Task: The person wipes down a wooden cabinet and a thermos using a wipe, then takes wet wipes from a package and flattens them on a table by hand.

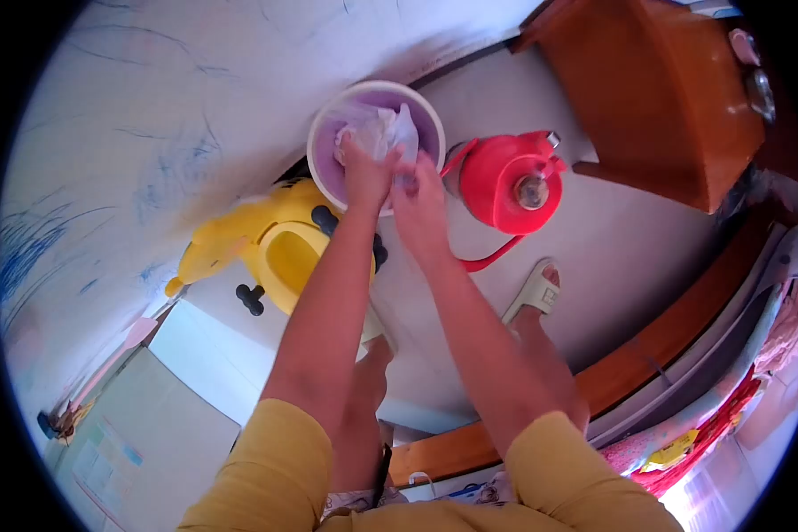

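Observation:
A pale purple bin with a white rim stands on the floor against the wall. In its mouth lies a crumpled, whitish see-through plastic bag. My left hand reaches over the near rim, its fingers closed on the bag. Close beside it, my right hand pinches the bag near the rim; its fingertips are slightly blurred. The two hands almost touch. What lies deeper in the bin is hidden by the bag and hands.
A red thermos jug stands right of the bin. Left is a yellow child's potty seat with black parts. A brown wooden cabinet sits at upper right, a wooden bed frame at lower right. My slippered foot is below the jug.

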Available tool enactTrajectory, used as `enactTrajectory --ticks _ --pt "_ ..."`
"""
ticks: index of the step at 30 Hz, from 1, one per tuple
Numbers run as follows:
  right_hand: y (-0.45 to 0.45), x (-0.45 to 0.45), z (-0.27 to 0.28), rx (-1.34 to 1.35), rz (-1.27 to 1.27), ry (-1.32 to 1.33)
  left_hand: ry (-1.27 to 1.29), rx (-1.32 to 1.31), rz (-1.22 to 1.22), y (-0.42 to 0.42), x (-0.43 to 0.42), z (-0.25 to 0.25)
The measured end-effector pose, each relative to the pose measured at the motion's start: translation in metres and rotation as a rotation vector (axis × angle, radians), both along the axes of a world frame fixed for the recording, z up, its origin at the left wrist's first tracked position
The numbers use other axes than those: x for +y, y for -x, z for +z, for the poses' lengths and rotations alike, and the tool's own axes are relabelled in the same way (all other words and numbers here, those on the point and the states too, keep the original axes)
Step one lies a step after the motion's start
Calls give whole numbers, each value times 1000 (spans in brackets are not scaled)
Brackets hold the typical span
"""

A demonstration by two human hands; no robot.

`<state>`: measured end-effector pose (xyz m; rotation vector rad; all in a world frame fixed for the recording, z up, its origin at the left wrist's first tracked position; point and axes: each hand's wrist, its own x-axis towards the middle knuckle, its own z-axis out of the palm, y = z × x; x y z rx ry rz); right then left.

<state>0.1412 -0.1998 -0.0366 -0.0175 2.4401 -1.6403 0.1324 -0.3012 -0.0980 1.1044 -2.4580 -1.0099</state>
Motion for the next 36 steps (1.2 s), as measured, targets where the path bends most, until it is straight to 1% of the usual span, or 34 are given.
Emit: enactTrajectory --ticks 1,2,3,4,5,6,7,8,9,10,11,12,14,15,16,17,18,19,21,22,23,24,25,27,29,30,32,33,35,36 --pt "14 -8 -20 155 -8 -193 -184 -57 -79 7 -3 11" --pt "24 -14 -35 142 -11 -194 -368 -110 -153 11 -6 13" --pt "33 -20 -41 -97 -71 -31 -370 -120 -154 11 -12 6" --pt "36 -23 -42 -334 -132 133 -489 -186 -148 10 -22 2" --pt "31 -23 -38 -342 -132 134 -606 -252 -139 6 -32 2" --pt "27 -22 -13 -344 -47 139 -605 -258 -137 -3 -43 -1" --pt "22 -20 1 -347 38 146 -595 -245 -97 -19 -51 -5" --pt "14 -21 0 -293 118 66 -581 -231 -60 -34 -56 -7" --pt "3 -20 -4 -296 115 72 -575 -235 -63 -45 -56 -3" --pt "-10 -17 -6 -363 108 56 -445 -291 -124 -56 -55 5" --pt "-20 -12 -4 -425 103 38 -314 -341 -184 -64 -52 18" --pt "-28 -6 0 -415 99 43 -223 -347 -207 -68 -47 38" --pt "-45 14 22 -635 -1 157 -235 -428 -327 -66 -34 99" --pt "-50 27 39 -624 -7 164 -383 -392 -331 -75 -24 110" --pt "-55 42 58 -681 5 227 -530 -356 -336 -87 -13 122" --pt "-59 58 77 -738 20 292 -687 -330 -292 -98 7 145" --pt "-60 73 98 -727 17 302 -841 -301 -244 -107 29 167" --pt "-59 88 118 -766 -14 308 -831 -295 -252 -114 47 183" --pt "-55 121 148 -802 -46 321 -854 -391 -241 -121 81 205" --pt "-50 138 156 -805 -137 325 -848 -383 -243 -115 93 208" --pt "-43 152 161 -807 -227 331 -692 -427 -250 -108 105 208" --pt "-36 165 162 -801 -225 332 -539 -471 -253 -100 118 213" --pt "-30 178 161 -829 -267 337 -544 -468 -250 -91 131 213" --pt "-16 200 152 -855 -310 330 12 -258 -406 -61 154 204" --pt "-1 204 142 -899 -307 370 -9 -363 -438 -26 170 206" --pt "7 204 135 -908 -313 366 -14 -372 -441 -13 174 199" --pt "22 201 121 -798 -391 346 108 -327 -537 5 182 184" --pt "25 199 111 -808 -402 335 94 -337 -544 10 187 182" --pt "33 194 89 -769 -345 300 89 -511 -541 29 194 180" --pt "29 189 73 -773 -347 290 96 -532 -534 33 194 173"
